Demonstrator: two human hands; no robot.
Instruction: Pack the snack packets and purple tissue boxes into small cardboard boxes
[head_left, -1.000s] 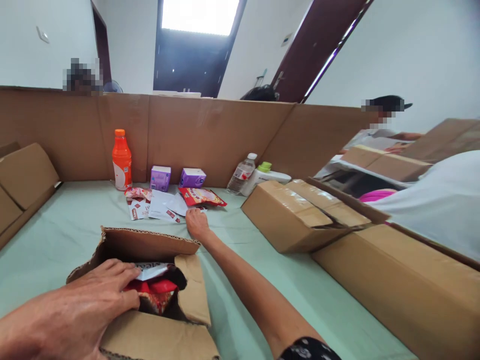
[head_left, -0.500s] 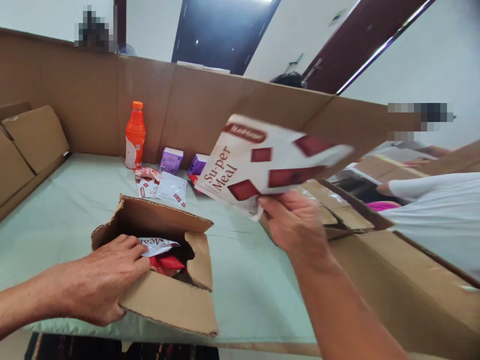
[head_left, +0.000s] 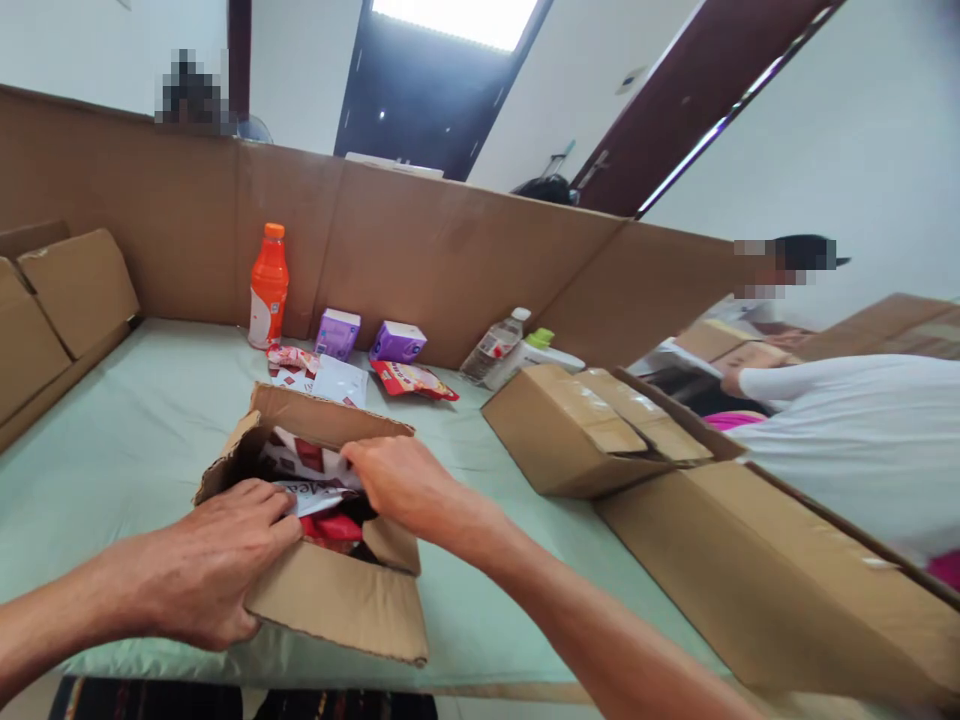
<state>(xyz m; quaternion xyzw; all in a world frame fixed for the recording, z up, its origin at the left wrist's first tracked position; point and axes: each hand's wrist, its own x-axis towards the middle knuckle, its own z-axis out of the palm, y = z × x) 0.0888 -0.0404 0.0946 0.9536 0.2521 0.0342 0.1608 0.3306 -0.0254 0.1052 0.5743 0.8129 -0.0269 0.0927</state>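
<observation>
An open cardboard box (head_left: 337,610) stands in front of me with its flaps raised. My left hand (head_left: 217,560) is closed over its left side, fingertips by a white packet (head_left: 311,497) lettered "Meal". Under that packet lies a red packet (head_left: 330,530). My right hand (head_left: 397,480) reaches over the box's right side, gripping the edge of a white "Su-per Meal" packet (head_left: 304,455) with dark red squares. This packet is partly inside the box, against the far wall; its lower part is hidden.
Behind the box stand an orange drink bottle (head_left: 270,290), purple packs (head_left: 397,341), a red snack bag (head_left: 414,381), flat white packets (head_left: 340,380) and a clear bottle (head_left: 496,345). Cardboard boxes (head_left: 540,440) flank the right. A co-worker's white sleeve (head_left: 832,400) shows beyond the cardboard wall (head_left: 442,270).
My right hand has brought the large white packet left and down, from the air at right into the box. My left hand stays at the box's left side.
</observation>
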